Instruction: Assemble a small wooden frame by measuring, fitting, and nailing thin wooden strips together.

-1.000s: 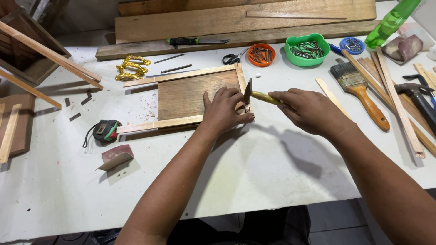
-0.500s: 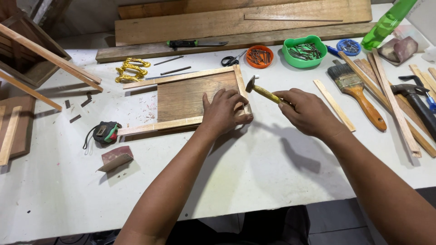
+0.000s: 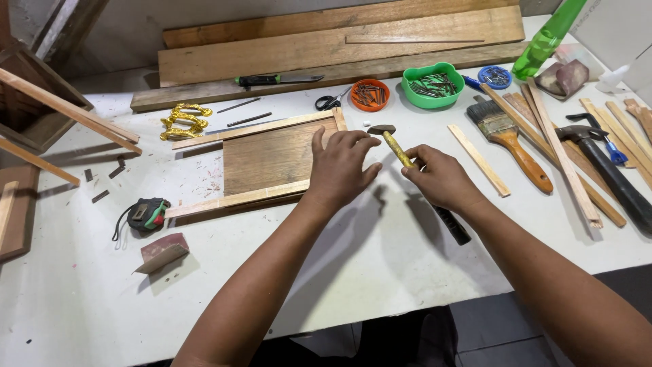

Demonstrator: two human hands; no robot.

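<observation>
My right hand [image 3: 441, 178] grips a small hammer [image 3: 401, 151] with a yellow shaft and black grip; its head hovers just right of the wooden panel's far right corner. My left hand [image 3: 339, 166] lies flat on the right end of the wooden panel [image 3: 261, 156], a brown board framed by pale strips, fingers spread over its right edge strip. The panel rests on the white table [image 3: 380, 265].
Behind the panel lie scissors [image 3: 329, 102], an orange dish of nails [image 3: 370, 94], a green bowl of nails [image 3: 428, 83] and long planks [image 3: 326, 47]. A paintbrush [image 3: 513, 139], wood strips [image 3: 557, 143] and a larger hammer [image 3: 604, 170] lie right. A tape measure [image 3: 146, 214] sits left.
The hammer has swung from beside the panel corner to raised and tilted back toward me. My left hand stays on the panel's right end.
</observation>
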